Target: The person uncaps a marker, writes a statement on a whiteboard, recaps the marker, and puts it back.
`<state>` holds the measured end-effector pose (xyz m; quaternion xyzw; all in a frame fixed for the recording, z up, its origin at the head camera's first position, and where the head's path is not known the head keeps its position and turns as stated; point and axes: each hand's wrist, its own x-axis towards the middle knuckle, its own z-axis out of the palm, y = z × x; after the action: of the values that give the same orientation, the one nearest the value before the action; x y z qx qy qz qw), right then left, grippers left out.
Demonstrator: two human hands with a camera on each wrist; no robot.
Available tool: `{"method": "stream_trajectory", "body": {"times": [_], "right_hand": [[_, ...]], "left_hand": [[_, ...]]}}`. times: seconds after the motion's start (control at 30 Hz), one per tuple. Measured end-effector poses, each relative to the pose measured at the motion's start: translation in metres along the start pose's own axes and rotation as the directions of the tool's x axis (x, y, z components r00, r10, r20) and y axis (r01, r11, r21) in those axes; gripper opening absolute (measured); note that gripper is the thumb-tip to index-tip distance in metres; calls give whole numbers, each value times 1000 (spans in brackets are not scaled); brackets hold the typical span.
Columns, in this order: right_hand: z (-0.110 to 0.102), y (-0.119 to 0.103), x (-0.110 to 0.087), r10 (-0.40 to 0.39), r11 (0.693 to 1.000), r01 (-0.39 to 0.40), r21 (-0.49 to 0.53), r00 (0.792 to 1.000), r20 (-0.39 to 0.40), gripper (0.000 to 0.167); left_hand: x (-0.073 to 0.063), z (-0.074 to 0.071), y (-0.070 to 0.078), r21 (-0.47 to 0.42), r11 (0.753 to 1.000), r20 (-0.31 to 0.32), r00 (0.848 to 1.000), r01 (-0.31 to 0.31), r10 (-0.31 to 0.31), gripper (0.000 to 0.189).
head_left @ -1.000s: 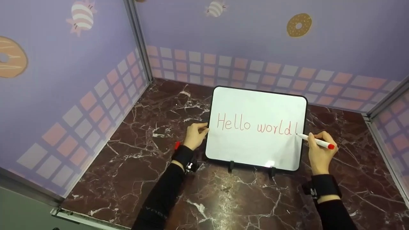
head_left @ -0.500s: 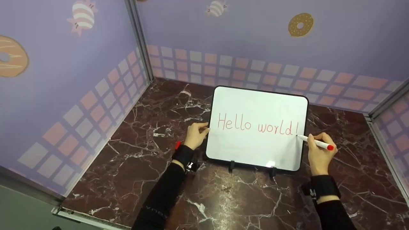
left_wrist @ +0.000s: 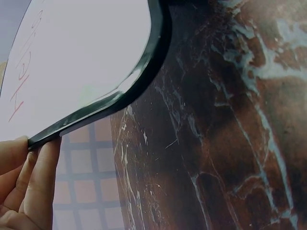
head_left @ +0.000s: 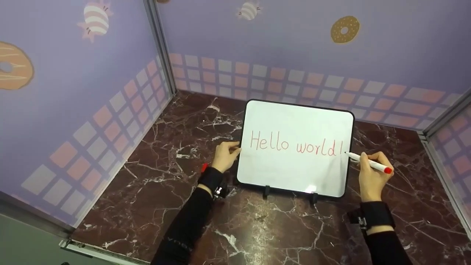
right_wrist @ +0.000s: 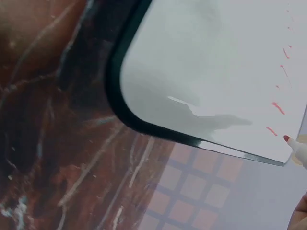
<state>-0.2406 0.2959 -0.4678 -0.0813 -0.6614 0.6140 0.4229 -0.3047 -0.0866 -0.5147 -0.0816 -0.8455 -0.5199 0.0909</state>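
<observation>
A whiteboard (head_left: 290,173) with a black rim stands tilted back in a black stand (head_left: 313,198), bearing "Hello world!" in red writing (head_left: 311,148). My left hand (head_left: 224,156) pinches the board's left edge, thumb in front and fingers behind, as the left wrist view shows close up. In my right hand (head_left: 373,176) is a white marker (head_left: 368,162) with a red end, gripped between thumb and fingers. Its tip overlaps the board just right of the exclamation mark. The right wrist view catches the red marker tip (right_wrist: 287,138) beside the last strokes, with most of that hand out of frame.
A small red object (head_left: 204,168), perhaps a cap, shows behind my left wrist. The dark red marbled table (head_left: 176,191) lies under the board. Purple walls (head_left: 294,40) with printed sweets and checks close in the back and both sides.
The exclamation mark has gained its dot. My right hand, holding the marker, has shifted slightly right and the tip has risen away from the dot. My left hand stays put.
</observation>
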Motion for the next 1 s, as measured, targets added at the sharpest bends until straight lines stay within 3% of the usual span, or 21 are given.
{"method": "stream_trajectory", "body": {"times": [0.13, 0.23, 0.37, 0.47, 0.6, 0.7, 0.8, 0.9, 1.0], "right_hand": [[2, -9, 0, 28, 992, -28, 126, 1000, 2, 22], [2, -10, 1, 58, 968, -55, 244, 998, -6, 23], [0, -10, 4, 103, 918, -88, 387, 994, -20, 27], [0, -12, 4, 127, 882, -104, 460, 992, -19, 28], [-1, -17, 1, 176, 809, -146, 570, 984, 3, 28], [-1, -21, -4, 220, 737, -190, 649, 975, 35, 27], [-2, -24, -10, 239, 675, -216, 705, 969, 68, 27], [-4, -25, -16, 240, 630, -226, 743, 967, 91, 26], [-6, -24, -23, 231, 613, -226, 757, 968, 101, 25]], "left_hand": [[0, -6, 1, 41, 999, 30, 1000, -1, -1, 32], [-1, -16, 3, 94, 995, 44, 999, -16, 12, 33], [-2, -41, 4, 170, 985, 0, 1000, -26, 27, 34], [-5, -64, 2, 279, 960, -34, 999, -11, 21, 36], [-13, -89, -6, 432, 901, 15, 998, 52, -65, 46], [-21, -99, -14, 521, 845, 75, 980, 117, -182, 53], [-29, -100, -22, 613, 771, 75, 960, 170, -271, 53], [-33, -93, -30, 665, 714, 39, 945, 218, -326, 51], [-34, -85, -39, 691, 689, 31, 943, 220, -331, 46]]}}
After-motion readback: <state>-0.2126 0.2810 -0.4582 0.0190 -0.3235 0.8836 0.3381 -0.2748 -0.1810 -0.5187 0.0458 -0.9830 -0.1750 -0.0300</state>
